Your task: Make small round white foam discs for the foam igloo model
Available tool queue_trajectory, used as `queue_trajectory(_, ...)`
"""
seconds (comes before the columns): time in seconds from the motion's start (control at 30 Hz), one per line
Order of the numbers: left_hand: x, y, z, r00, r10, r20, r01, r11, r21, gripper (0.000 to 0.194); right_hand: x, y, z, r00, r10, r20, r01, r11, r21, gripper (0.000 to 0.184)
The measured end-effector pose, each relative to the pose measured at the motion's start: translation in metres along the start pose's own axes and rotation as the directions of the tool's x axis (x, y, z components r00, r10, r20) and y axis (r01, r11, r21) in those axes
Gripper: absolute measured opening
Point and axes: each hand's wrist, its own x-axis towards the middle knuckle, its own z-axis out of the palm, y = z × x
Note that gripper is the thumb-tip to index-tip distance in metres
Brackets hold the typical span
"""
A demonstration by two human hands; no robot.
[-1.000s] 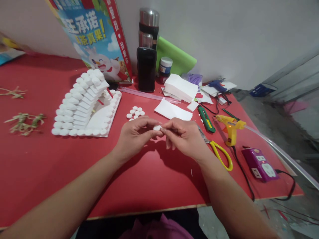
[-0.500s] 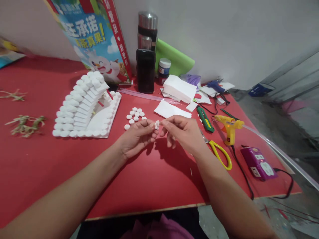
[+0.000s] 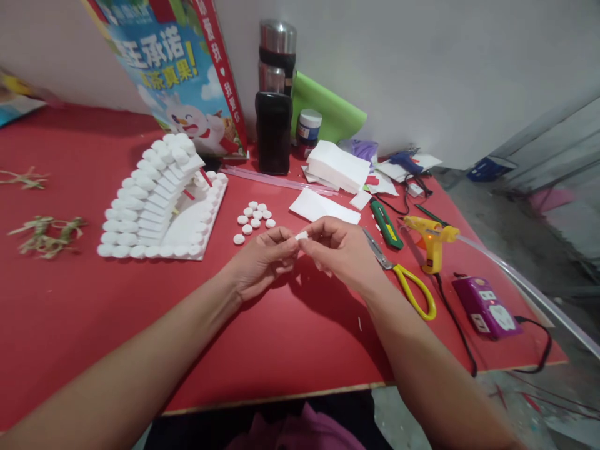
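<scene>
Between my fingertips is a small white piece, mostly covered, so I cannot make out its exact kind. My left hand pinches it from the left. My right hand closes on it from the right, thumb and forefinger together. Just beyond my left hand lie several small white round discs in a loose group. Farther left stands a white model with a curved stair, edged with similar discs on a flat base. A folded white sheet lies behind my right hand.
On the right are yellow-handled scissors, a green utility knife, a yellow glue gun and a purple power box with cords. A phone and steel flask stand at the back. Dried twisted strands lie left.
My right hand has moved in slightly to the left, and its fingertips now meet the white piece beside my left fingers. The piece is more covered than before.
</scene>
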Motion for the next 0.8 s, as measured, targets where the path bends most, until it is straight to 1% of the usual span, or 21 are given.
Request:
queue_trajectory(0.1, -0.001, 0.000, 0.003, 0.995, 0.074, -0.074, -0.068, 0.995, 0.077, 0.040, -0.002, 0.001, 0.002, 0.999, -0.036, 0.029, 0.037, 0.999, -0.030, 0.017)
queue_trajectory(0.2, -0.004, 0.002, 0.006, 0.983, 0.138, -0.123, -0.115, 0.977, 0.181, 0.038, -0.003, 0.001, 0.003, 0.998, -0.044, 0.050, 0.045, 0.999, -0.013, 0.022)
queue_trajectory(0.27, -0.007, 0.004, 0.006, 0.979, 0.166, -0.120, -0.130, 0.955, 0.268, 0.034, -0.003, 0.001, 0.002, 0.999, -0.043, 0.032, 0.044, 0.999, -0.019, 0.023)
queue_trajectory(0.37, -0.008, 0.006, 0.003, 0.984, 0.163, -0.067, -0.132, 0.932, 0.339, 0.027, -0.002, -0.001, 0.000, 0.999, -0.046, 0.011, 0.046, 0.999, -0.006, 0.023)
queue_trajectory(0.43, -0.007, 0.007, 0.000, 0.991, 0.129, -0.036, -0.113, 0.949, 0.294, 0.024, -0.001, -0.001, -0.002, 1.000, -0.028, 0.011, 0.027, 1.000, 0.015, 0.023)
queue_trajectory(0.5, -0.006, 0.006, -0.002, 0.997, 0.073, -0.025, -0.068, 0.980, 0.188, 0.023, 0.000, -0.002, -0.004, 1.000, 0.006, 0.014, -0.006, 0.999, 0.036, 0.021)
queue_trajectory(0.57, -0.004, 0.006, -0.003, 1.000, 0.003, -0.011, -0.003, 0.998, 0.067, 0.026, 0.002, -0.002, -0.006, 0.999, 0.029, 0.014, -0.030, 0.999, 0.042, 0.017)
queue_trajectory(0.63, -0.002, 0.006, -0.003, 0.998, -0.066, 0.016, 0.066, 0.998, -0.024, 0.029, 0.003, -0.001, -0.006, 0.999, 0.032, 0.011, -0.032, 0.998, 0.049, 0.015)
queue_trajectory(0.73, -0.001, 0.005, -0.005, 0.991, -0.126, 0.048, 0.130, 0.988, -0.083, 0.029, 0.004, -0.001, -0.004, 1.000, 0.021, -0.010, -0.021, 0.999, 0.042, 0.012)
queue_trajectory(0.8, 0.000, 0.004, -0.006, 0.991, -0.127, 0.051, 0.131, 0.987, -0.089, 0.027, 0.003, 0.000, -0.003, 0.999, 0.007, -0.033, -0.007, 1.000, 0.000, 0.011)
